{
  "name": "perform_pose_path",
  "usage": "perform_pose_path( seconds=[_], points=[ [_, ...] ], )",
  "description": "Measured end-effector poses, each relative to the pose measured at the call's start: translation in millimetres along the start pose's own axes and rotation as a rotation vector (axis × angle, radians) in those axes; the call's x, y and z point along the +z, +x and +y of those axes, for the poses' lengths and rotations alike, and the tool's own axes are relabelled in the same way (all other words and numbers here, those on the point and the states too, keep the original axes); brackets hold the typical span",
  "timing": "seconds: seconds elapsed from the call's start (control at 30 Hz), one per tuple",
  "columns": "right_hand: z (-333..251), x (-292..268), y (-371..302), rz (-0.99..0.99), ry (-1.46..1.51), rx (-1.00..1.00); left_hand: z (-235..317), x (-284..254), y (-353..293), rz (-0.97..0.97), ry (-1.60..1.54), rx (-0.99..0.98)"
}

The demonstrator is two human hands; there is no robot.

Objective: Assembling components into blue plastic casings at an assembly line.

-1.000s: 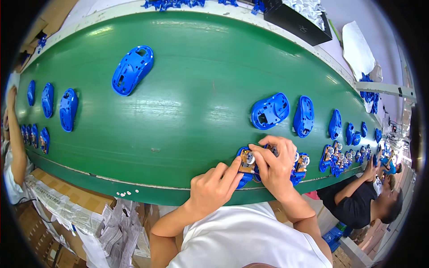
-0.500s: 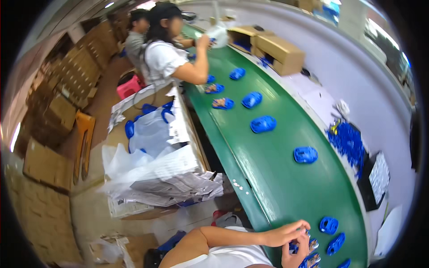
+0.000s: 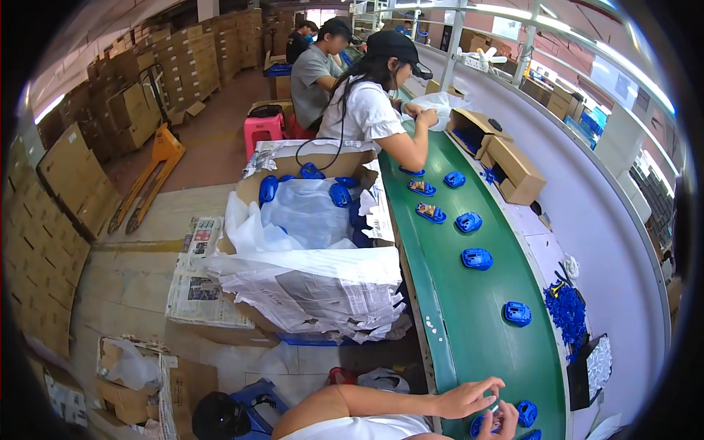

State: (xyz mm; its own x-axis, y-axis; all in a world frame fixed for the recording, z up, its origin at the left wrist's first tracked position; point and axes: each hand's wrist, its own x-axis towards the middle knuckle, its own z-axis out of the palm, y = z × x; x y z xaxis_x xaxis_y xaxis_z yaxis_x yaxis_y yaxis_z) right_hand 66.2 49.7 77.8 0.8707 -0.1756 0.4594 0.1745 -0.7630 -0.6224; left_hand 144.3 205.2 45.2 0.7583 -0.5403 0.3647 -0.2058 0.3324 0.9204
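My left hand (image 3: 467,400) reaches in over the near end of the green conveyor belt (image 3: 469,341), with its fingers curved. My right hand (image 3: 503,423) is bent close against it at the lower edge. Something small and pale shows between the fingertips, too small to name. Below the hands is a blue mouse-shaped plastic shell (image 3: 477,425), partly hidden. Another blue shell (image 3: 526,413) lies just right of my right hand. Further up the belt rest a single blue shell (image 3: 518,313) and several more, two of them with brownish parts showing.
Left of the belt stands a paper-lined carton (image 3: 315,275) holding blue shells and translucent sheeting. A pile of small blue parts (image 3: 565,308) and a black box (image 3: 587,374) sit on the right ledge. Co-workers (image 3: 374,110) sit further along. An orange pallet jack (image 3: 150,176) stands far left.
My view has tilted up and turned, so the hall and the carton show more fully. Both hands stay close together over the near belt; the fingers have shifted slightly.
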Motion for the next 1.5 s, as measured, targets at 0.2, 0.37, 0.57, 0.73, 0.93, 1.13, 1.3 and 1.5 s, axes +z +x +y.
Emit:
perform_pose_path(
  seconds=[0.2,0.37,0.57,0.73,0.93,1.13,1.3,1.5],
  points=[
    [34.8,-24.8,10.5,0.142,-0.031,-0.167,-19.6,-22.2,-9.4,0.015,0.338,-0.044],
    [15.2,-80.1,34.4,0.282,-0.368,-0.394,-24.0,-27.4,-17.6,-0.041,0.406,-0.003],
    [-30.6,-153.4,33.2,0.617,-0.668,-0.399,-18.8,-26.0,-3.2,-0.057,0.462,0.092],
    [-78.7,-177.0,65.8,1.052,-0.354,-0.894,-5.3,-31.5,1.3,-0.057,0.485,0.017],
    [6.9,-192.2,126.6,1.035,-0.632,-0.228,-4.2,-16.1,0.3,-0.21,0.465,-0.014],
    [40.9,-167.6,44.6,0.86,-0.422,0.322,-1.2,-27.0,-0.6,-0.198,0.443,-0.124],
    [24.1,-97.7,-59.0,0.696,-0.459,0.531,2.5,-33.5,9.9,-0.356,0.577,-0.02],
    [-15.9,-19.2,-82.0,0.792,-0.374,0.617,4.8,-35.8,29.2,-0.528,0.497,-0.07]
  ],
)
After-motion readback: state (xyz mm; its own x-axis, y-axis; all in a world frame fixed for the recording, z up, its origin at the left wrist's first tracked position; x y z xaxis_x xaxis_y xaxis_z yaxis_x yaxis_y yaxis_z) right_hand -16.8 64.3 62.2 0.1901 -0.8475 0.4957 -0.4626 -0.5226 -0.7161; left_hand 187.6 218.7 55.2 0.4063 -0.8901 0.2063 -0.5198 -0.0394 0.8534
